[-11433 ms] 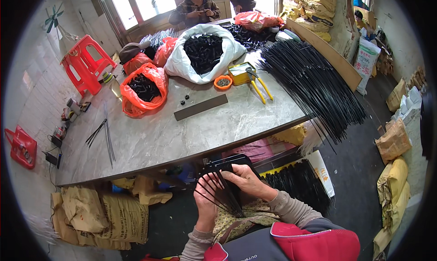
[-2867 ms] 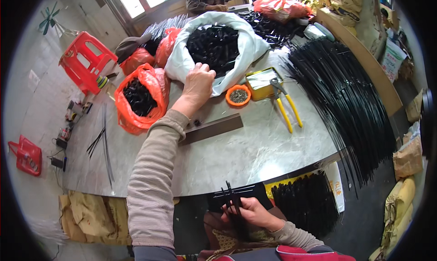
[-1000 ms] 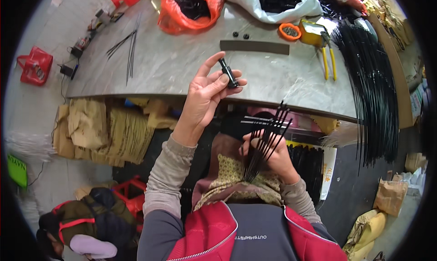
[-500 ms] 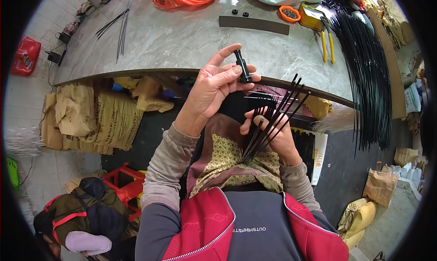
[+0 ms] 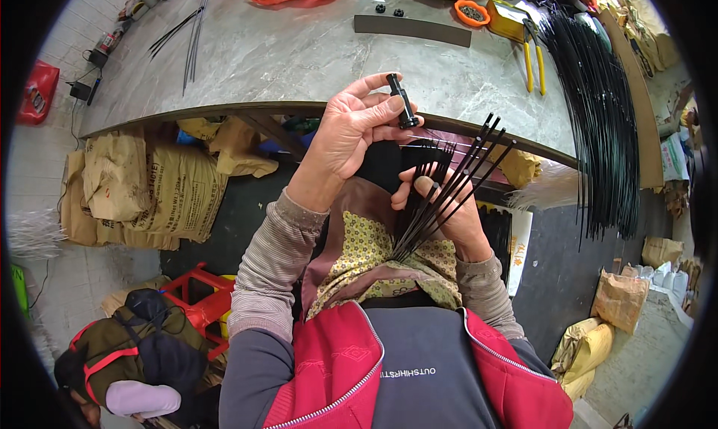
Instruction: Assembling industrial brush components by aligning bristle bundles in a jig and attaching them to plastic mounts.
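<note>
My left hand (image 5: 345, 130) is raised near the front edge of the table. Between its thumb and fingers it grips a short black tube-like part (image 5: 402, 103) with a wider collar at its lower end. To the right and lower, my right hand (image 5: 458, 218) is closed around a bundle of thin black rods (image 5: 410, 240). The rods fan out above that hand, some with thicker tips, and come together over my patterned apron (image 5: 360, 242). A gap separates the black part from the rods.
Across the grey marbled table (image 5: 277, 66) lie a dark flat strip (image 5: 411, 29), an orange bowl (image 5: 471, 12) of small pieces and yellow-handled pliers (image 5: 534, 55). Long black rods (image 5: 598, 130) hang over the right edge. Brown sacks (image 5: 183, 190) and a red stool (image 5: 198, 302) are left.
The view has shifted slightly, with the table's things sitting a little farther left and up. The tube-like part is a little lower and farther right in view; both hands keep their hold.
</note>
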Demonstrator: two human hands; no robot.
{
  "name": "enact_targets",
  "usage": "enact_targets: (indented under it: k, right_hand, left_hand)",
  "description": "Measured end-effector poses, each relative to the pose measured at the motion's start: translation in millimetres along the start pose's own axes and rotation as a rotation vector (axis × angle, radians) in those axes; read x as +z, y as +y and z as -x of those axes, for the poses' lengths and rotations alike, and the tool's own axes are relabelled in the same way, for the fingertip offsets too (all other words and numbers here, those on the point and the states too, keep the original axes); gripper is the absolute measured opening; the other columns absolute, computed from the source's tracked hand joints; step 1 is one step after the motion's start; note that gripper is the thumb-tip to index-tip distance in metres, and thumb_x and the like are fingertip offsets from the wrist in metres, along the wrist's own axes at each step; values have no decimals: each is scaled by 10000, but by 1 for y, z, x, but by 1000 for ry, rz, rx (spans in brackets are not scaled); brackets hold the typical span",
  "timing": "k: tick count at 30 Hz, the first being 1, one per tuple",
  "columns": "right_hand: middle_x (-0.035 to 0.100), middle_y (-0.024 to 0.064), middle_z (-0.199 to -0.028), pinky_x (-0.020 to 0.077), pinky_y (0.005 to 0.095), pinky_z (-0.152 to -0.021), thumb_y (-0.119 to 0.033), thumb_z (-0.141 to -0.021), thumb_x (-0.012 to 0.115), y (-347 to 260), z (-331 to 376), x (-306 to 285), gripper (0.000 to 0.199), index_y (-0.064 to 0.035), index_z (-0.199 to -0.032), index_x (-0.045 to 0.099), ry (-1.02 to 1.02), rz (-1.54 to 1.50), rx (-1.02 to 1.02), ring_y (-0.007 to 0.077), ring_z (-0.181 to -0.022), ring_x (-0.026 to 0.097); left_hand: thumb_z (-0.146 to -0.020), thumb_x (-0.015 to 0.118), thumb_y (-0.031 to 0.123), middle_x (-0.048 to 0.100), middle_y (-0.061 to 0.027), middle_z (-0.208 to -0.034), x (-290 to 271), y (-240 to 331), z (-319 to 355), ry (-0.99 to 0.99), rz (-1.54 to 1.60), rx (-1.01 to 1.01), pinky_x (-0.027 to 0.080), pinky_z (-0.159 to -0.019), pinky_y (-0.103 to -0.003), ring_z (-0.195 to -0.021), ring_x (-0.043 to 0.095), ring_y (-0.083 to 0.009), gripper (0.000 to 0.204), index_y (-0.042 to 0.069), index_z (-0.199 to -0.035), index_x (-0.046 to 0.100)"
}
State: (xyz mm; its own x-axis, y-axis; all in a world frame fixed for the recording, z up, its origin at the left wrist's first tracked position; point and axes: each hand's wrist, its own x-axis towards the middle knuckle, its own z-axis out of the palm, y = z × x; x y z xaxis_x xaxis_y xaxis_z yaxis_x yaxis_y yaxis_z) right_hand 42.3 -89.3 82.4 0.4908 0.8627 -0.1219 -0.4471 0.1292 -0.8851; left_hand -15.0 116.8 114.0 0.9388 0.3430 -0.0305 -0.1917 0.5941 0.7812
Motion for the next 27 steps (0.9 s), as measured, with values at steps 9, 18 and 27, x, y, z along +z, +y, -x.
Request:
enact_targets:
  k: [9, 18, 27]
  right_hand:
    - [724, 151, -890, 601, 333, -752, -129, -1016, 594, 0, -1, -1, 249, 68, -1159, 650, -8, -24, 0, 224, -812, 725]
    - [722, 153, -892, 602, 338, -753, -134, -1017, 596, 2, 4, -2, 253, 70, -1157, 651, -14, -30, -6, 226, -810, 725]
    - [720, 155, -893, 598, 340, -756, -143, -1018, 600, 1, 0, 1, 267, 78, -1162, 646, -12, -20, 1, 225, -813, 721]
  left_hand:
    - [-947, 720, 116, 732, -109, -1003, -6, -6, -4, 30, -34, -77, 625, -703, -282, -878, 736, -183, 280, -27, -1181, 663]
    - [-936, 739, 134, 737, -106, -987, -3, -8, -1, 28, -30, -79, 617, -702, -282, -865, 726, -158, 268, 5, -1157, 661]
    - [-939, 730, 107, 733, -103, -992, -5, -6, -4, 23, -7, -78, 621, -741, -307, -890, 724, -169, 248, 15, -1158, 661]
